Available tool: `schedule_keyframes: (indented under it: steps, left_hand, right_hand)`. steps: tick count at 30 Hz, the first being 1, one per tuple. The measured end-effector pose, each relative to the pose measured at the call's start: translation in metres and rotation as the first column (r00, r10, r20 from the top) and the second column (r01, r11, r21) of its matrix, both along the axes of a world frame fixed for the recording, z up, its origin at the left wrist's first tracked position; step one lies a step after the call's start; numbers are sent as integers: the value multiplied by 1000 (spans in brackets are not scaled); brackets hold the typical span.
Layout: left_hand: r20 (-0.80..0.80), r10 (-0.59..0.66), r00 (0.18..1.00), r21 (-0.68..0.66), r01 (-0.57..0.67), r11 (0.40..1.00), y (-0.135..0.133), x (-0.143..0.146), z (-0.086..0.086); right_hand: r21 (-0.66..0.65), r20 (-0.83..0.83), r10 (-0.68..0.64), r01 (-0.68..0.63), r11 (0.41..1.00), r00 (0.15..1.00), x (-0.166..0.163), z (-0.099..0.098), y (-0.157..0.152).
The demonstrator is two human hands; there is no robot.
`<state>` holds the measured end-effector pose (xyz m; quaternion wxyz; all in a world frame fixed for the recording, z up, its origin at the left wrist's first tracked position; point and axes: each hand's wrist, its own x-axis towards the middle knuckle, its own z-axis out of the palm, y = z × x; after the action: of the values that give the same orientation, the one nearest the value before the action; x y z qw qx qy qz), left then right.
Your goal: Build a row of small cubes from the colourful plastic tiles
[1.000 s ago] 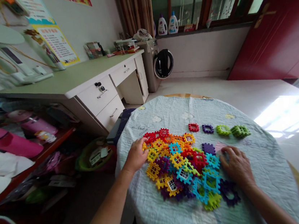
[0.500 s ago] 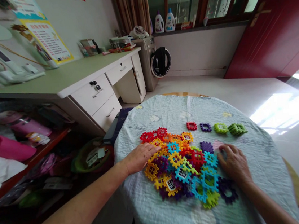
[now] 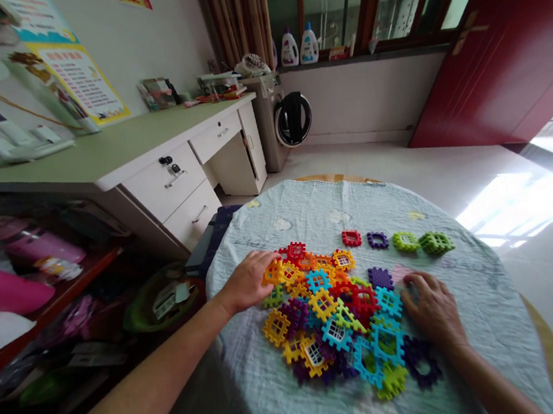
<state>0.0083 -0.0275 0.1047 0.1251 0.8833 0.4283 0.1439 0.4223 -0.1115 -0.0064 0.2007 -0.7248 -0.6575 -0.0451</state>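
Observation:
On the cloth-covered round table (image 3: 297,208) lies a heap of plastic interlocking building blocks (image 3: 363,300), flat toothed squares in yellow, red, blue, purple and green, many with window grids. My left hand (image 3: 249,281) is at the heap's left edge, its fingers closed on a yellow-orange block (image 3: 273,272). Its thumb is partly hidden. A green block (image 3: 273,296) shows just below that hand. My right hand (image 3: 433,309) rests on the cloth right of the heap, fingers loosely spread beside a light-blue block (image 3: 389,302), holding nothing visible.
Behind the heap stand a red block (image 3: 351,238), a purple block (image 3: 377,240), a lime block (image 3: 406,241) and a green stack (image 3: 436,242) in a row. A desk (image 3: 147,142) is at the left, with a cluttered shelf (image 3: 87,267) in front of it.
My left hand has drawn back a little to the left and its fingers have closed on a yellow-orange block, uncovering a green one. My right hand stays in place. The view has shifted slightly.

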Motion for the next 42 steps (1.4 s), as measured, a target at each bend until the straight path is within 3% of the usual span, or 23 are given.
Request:
schedule_keyframes:
  steps: [5,10,14,21,35,38,42]
  left_hand:
    - [-12,31,999,6,-31,1000,55,66,-1]
    - [-199,36,979,-92,-56,994,108,139,-24]
    - [-241,54,969,-126,-87,988,131,164,-43]
    - [-302,-27,953,-193,-33,981,152,165,-60]
    - [-282,-36,959,-223,-29,974,152,165,-54]
    - [-171,-14,985,-219,-24,975,148,151,-45]
    - [-61,-26,998,-155,17,988,135,111,-34]
  right_hand:
    - [-1,-24,-7,7,1000,1000,-2,1,-1]
    - [7,-43,-9,9,1000,999,-5,5,-1]
    - [-2,-48,-18,18,1000,999,-6,6,-2]
    - [1,-55,-23,23,1000,998,-7,6,-2]
    - [0,-55,-27,27,1000,998,-8,8,-1]
    - [-6,-49,-27,27,1000,998,-9,9,-2]
    - [-10,-32,-30,30,1000,999,-9,10,-2]
